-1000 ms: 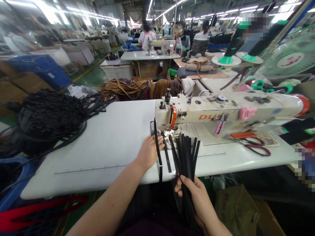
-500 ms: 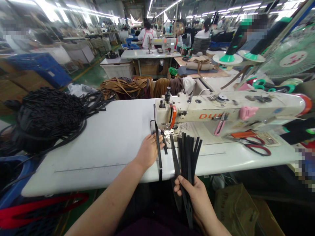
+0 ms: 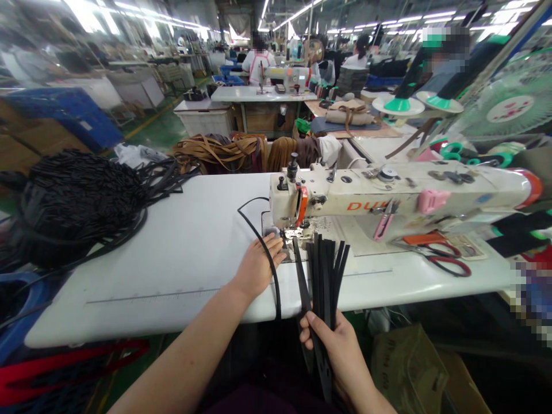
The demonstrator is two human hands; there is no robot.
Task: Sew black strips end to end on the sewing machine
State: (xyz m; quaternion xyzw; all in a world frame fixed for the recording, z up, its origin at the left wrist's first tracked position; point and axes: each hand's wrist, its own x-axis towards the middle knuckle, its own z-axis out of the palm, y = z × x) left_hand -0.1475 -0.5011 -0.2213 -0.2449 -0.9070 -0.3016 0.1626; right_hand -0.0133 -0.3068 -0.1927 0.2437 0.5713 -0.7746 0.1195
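Note:
My left hand [image 3: 257, 265] lies on the white sewing table with its fingers stretched toward the needle area of the sewing machine [image 3: 345, 192]. A long black strap [image 3: 272, 261] bows out beside the machine head, passes across the back of that hand and drops over the table's front edge. Below the machine arm, my right hand [image 3: 334, 336] is closed round a bundle of black straps [image 3: 325, 276]. One strap [image 3: 301, 267] stands a little apart from the others, its tip close to the presser foot. Whatever is under my left fingertips is hidden.
A big heap of black straps [image 3: 81, 201] rests at the table's left end. Red-handled scissors [image 3: 448, 259] lie on the right, and pink thread snips [image 3: 383, 221] hang on the machine. Brown straps [image 3: 215, 152] are piled behind the table. A person [image 3: 259, 60] sits farther off.
The long strap by my left hand has gone from nearly straight to a loose curve bulging left. The short strap end beside my left fingertips no longer shows. My right hand has barely moved.

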